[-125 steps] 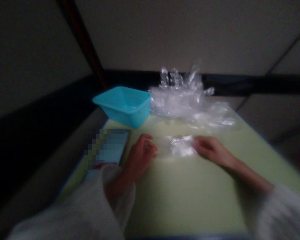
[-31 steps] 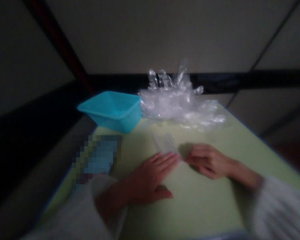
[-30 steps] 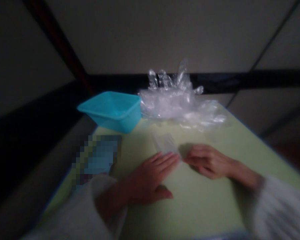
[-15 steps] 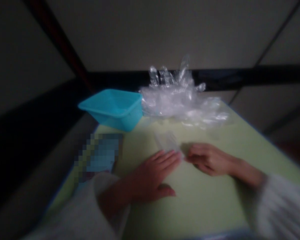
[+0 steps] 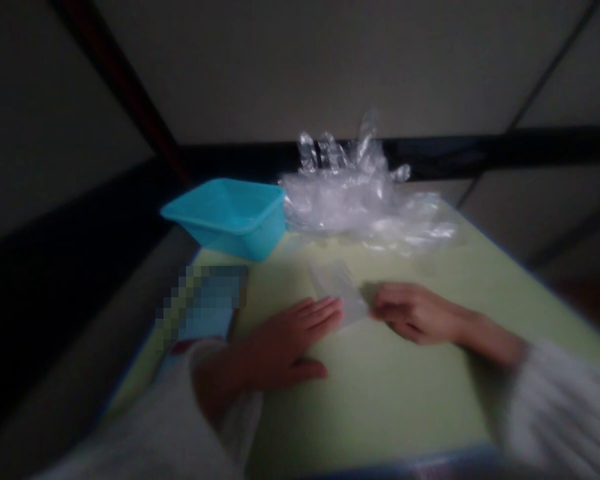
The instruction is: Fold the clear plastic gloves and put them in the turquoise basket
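Observation:
A thin, clear plastic piece (image 5: 347, 293) lies flat on the yellow-green table (image 5: 380, 400), between my two hands. My left hand (image 5: 293, 343) rests palm down with its fingers stretched out, the fingertips on the left part of the plastic and the thumb spread apart. At the plastic's right corner, my right hand (image 5: 420, 313) has its fingers curled and pinched on the edge. Behind them stands a crumpled heap of clear plastic gloves (image 5: 355, 200), some glove fingers sticking up.
A turquoise basin (image 5: 255, 237) stands at the table's back left, touching or close to the heap. Nearer on the left, beside my left sleeve, lies a flat light-blue thing, partly pixelated (image 5: 210, 303). A wall rises behind the table.
My left hand has slid to the left over the plastic, uncovering more of it. My right hand has stayed nearly in place at the corner.

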Available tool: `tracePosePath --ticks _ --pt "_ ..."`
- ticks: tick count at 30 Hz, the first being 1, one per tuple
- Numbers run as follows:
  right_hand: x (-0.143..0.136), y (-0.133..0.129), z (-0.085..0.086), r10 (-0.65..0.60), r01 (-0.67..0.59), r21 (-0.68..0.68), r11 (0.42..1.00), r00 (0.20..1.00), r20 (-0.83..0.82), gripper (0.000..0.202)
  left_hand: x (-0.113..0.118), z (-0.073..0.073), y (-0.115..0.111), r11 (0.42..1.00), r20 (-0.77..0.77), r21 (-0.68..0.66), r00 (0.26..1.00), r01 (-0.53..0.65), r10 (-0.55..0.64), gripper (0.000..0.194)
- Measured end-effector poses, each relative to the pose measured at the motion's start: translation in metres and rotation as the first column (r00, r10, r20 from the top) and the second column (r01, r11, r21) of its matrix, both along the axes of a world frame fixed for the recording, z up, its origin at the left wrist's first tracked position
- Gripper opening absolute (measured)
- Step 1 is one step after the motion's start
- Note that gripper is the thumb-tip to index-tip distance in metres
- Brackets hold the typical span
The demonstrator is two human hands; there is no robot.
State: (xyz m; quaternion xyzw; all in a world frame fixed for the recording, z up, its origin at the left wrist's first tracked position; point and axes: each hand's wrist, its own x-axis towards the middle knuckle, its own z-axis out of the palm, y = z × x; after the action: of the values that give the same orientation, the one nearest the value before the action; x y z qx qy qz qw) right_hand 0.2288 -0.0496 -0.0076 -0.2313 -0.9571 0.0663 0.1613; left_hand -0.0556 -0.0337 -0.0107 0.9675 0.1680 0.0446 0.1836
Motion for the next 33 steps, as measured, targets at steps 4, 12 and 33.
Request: tracePosePath --ticks 4,12,33 --pt "-0.001 0.0 0.0 -0.021 0.021 -0.021 1.0 1.0 -0.022 0.023 -0.007 0.0 0.003 1.0 -0.023 -0.003 1.0 0.01 -0.01 0.071" --pt "-0.003 0.0 0.001 -0.029 0.029 -0.029 0.999 0.999 -0.015 0.023 -0.016 -0.002 0.007 0.998 0.058 -0.06 0.998 -0.004 0.007 0.059" --pt "-0.003 -0.002 0.005 -0.1 0.073 -0.194 0.978 0.986 -0.135 0.025 0.008 -0.003 -0.016 0.965 0.404 0.077 0.892 -0.252 0.201 0.022"
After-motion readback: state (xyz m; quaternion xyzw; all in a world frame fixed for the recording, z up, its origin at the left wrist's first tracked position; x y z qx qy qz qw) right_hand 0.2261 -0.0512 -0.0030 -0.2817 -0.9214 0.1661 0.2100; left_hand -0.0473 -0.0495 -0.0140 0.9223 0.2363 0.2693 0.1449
